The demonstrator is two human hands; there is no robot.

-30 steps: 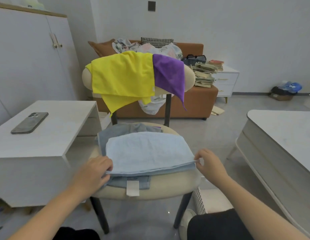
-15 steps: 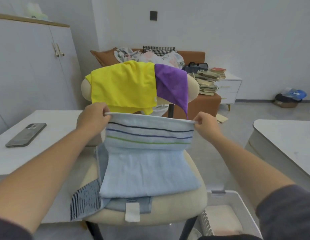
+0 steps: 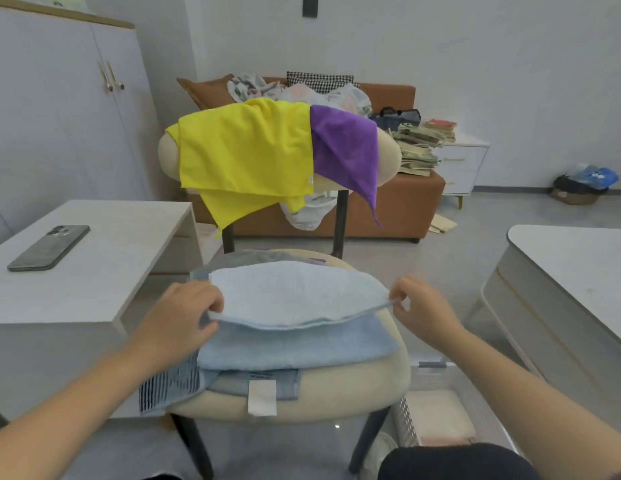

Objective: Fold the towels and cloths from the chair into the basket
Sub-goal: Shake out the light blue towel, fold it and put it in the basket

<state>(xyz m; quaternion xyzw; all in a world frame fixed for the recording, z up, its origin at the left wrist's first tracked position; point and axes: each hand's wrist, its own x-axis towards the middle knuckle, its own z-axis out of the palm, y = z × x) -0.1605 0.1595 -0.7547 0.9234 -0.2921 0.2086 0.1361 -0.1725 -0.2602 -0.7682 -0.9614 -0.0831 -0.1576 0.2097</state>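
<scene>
**Room Layout: Furniture and Surfaces**

White walls (image 3: 475, 46) enclose a grey tiled floor (image 3: 423, 258). A white cabinet (image 3: 59, 116) stands at 10 o'clock. A brown sofa (image 3: 406, 202) occupies 12 o'clock, beside a white drawer unit (image 3: 465, 168). A white side table (image 3: 111, 244) sits at 9 o'clock; a rounded table (image 3: 572, 258) sits at 3 o'clock.

Cream chair (image 3: 354, 386) — blue towels (image 3: 295, 344) on its seat, yellow cloth (image 3: 243, 157), purple cloth (image 3: 347, 147) over its backrest
</scene>
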